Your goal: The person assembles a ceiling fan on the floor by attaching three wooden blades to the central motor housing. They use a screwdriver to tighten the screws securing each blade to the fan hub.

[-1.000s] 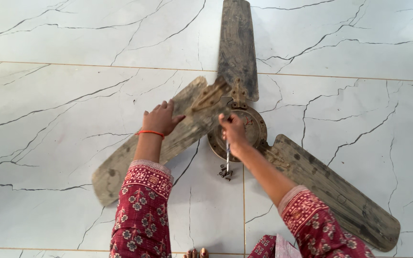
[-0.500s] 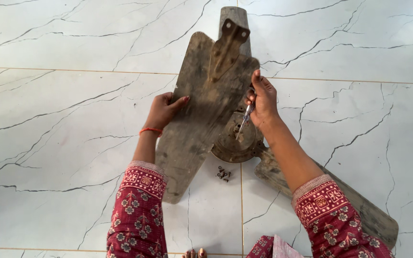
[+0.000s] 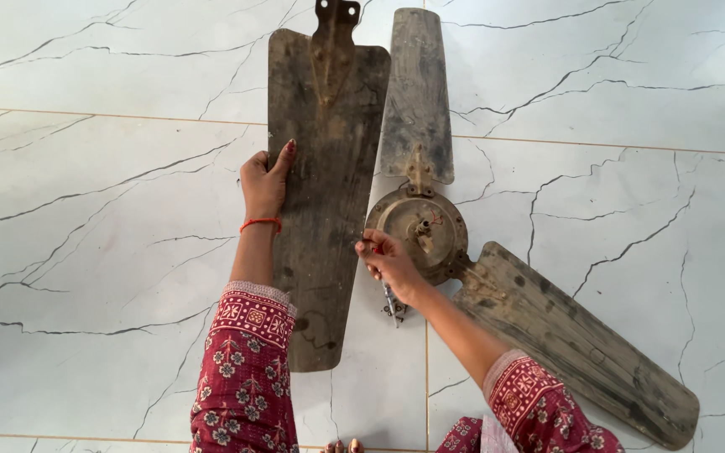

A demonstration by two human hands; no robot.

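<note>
Fan blade (image 3: 325, 201), dirty and brown, detached from the motor hub (image 3: 419, 231) and held flat just above the marble floor (image 3: 94, 252), lengthwise away from the body, metal bracket end farthest off, rounded end nearest the knees. Lying just left of the hub, one long edge close to it, apart from its mount. Judged from this: one of three blades off. Two left on the hub: a second blade (image 3: 417, 92) pointing straight away, a third blade (image 3: 576, 335) running off toward the lower right. Both apparently fastened at their brackets.

Left hand (image 3: 264, 183) gripping the loose blade's left edge about mid-length, thumb over the top face, fingers curled under; red thread at the wrist. Right hand (image 3: 388, 262) closed at the blade's right edge, just beside the hub, fingers bunched around a slim metal tool (image 3: 389, 295) whose shaft hangs down below the fist; whether pinching the blade edge as well, cannot tell. Small cluster of screws (image 3: 395, 312) on the floor right under that tool. Red patterned sleeves on both forearms; toes barely showing at the bottom edge.
</note>
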